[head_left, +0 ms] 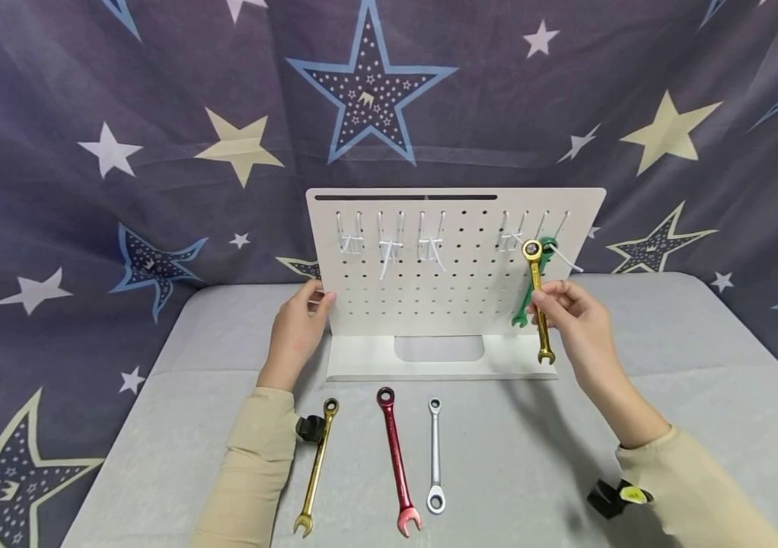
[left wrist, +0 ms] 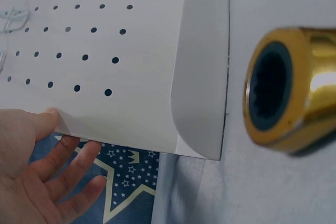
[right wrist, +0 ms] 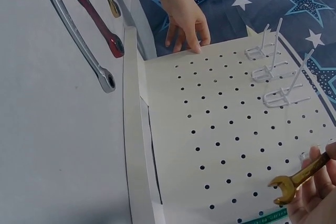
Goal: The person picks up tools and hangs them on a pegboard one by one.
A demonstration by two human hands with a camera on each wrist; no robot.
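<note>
A white pegboard (head_left: pixel 423 293) stands on the table, and my left hand (head_left: pixel 296 327) pinches its left edge, thumb in front and fingers behind. My right hand (head_left: pixel 577 320) holds a gold combination wrench (head_left: pixel 535 278) upright by its middle, ring end up and open end down, before the board's right side. Behind it a green wrench (head_left: pixel 521 313) hangs from the rightmost hook (head_left: pixel 567 259). Left of the gold ring is another white hook (head_left: pixel 511 240); whether they touch I cannot tell. In the right wrist view the held wrench's open jaw (right wrist: pixel 286 188) shows.
On the table (head_left: pixel 677 342) in front of the board lie another gold wrench (head_left: pixel 317 468), a red wrench (head_left: pixel 394 457) and a silver double-ring wrench (head_left: pixel 435 453). More white hooks (head_left: pixel 390 245) project from the board's upper left. A star-patterned cloth (head_left: pixel 485 99) hangs behind.
</note>
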